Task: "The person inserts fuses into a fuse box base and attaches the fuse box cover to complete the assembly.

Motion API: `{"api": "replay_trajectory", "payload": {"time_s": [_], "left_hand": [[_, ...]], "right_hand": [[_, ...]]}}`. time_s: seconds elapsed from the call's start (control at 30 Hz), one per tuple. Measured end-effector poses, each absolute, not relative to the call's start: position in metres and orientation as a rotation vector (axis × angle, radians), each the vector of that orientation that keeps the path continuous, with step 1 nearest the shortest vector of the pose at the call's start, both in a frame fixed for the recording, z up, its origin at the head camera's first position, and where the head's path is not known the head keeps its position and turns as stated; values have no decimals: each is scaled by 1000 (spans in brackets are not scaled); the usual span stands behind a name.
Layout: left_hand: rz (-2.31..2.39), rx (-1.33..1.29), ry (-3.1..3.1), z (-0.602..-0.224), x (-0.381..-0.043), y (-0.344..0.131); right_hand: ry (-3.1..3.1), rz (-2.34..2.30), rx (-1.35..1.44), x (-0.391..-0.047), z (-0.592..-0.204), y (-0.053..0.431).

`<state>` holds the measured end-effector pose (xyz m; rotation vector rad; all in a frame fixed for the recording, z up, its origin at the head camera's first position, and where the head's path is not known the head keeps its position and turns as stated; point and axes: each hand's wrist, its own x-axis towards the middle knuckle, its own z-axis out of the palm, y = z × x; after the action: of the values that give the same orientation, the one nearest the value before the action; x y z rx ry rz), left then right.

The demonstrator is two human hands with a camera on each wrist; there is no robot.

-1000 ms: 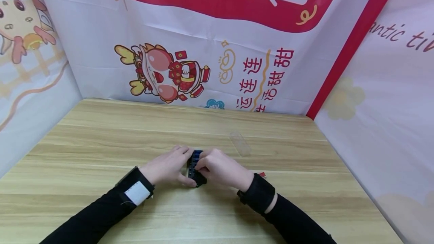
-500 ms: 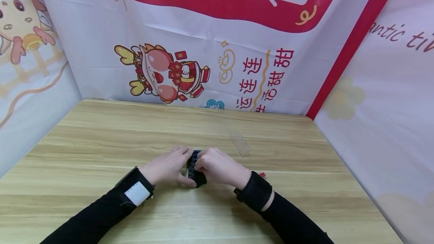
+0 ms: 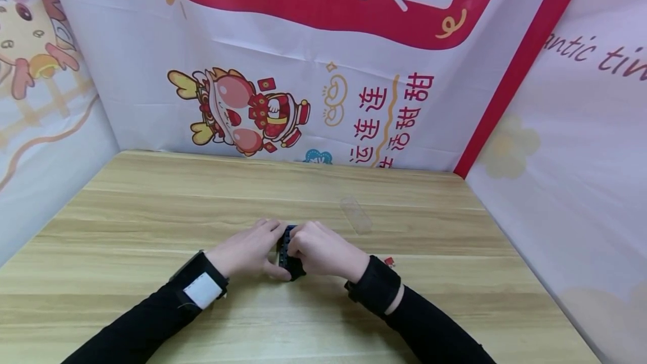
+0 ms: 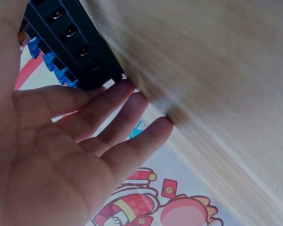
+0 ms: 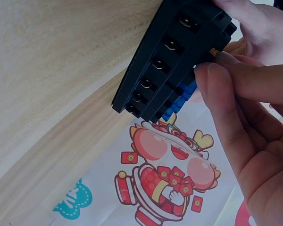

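A black fuse box [image 3: 293, 268] rests on the wooden table, with metal terminals along its sides. Blue blade fuses [image 5: 182, 99] stand in a row at its far part. My left hand [image 3: 249, 249] steadies the box, thumb by the near end and fingers at the far end. Over the top, my right hand [image 3: 323, 249] has thumb and index finger pinched together. Between those fingertips shows a sliver of an orange fuse [image 5: 214, 51]; the rest of it is hidden by the fingers.
A clear plastic cover [image 3: 356, 215] lies on the table [image 3: 202, 201] beyond my right hand. Just past the right wrist is a small red piece [image 3: 389, 262]. Printed cloth [image 3: 283, 44] hangs behind the table's back edge.
My right hand and wrist have shifted slightly left over the fuse box, uncovering more of the small red piece. The left hand keeps its place on the box.
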<state>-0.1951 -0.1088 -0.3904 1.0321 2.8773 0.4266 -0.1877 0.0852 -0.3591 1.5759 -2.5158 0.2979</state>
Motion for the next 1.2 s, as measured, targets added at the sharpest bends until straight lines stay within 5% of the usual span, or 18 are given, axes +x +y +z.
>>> {"api": "replay_trajectory", "payload": {"time_s": [1.2], "left_hand": [[493, 1030, 2864, -390, -194, -112]], "right_hand": [[-2603, 457, 1572, -195, -356, 80]]}}
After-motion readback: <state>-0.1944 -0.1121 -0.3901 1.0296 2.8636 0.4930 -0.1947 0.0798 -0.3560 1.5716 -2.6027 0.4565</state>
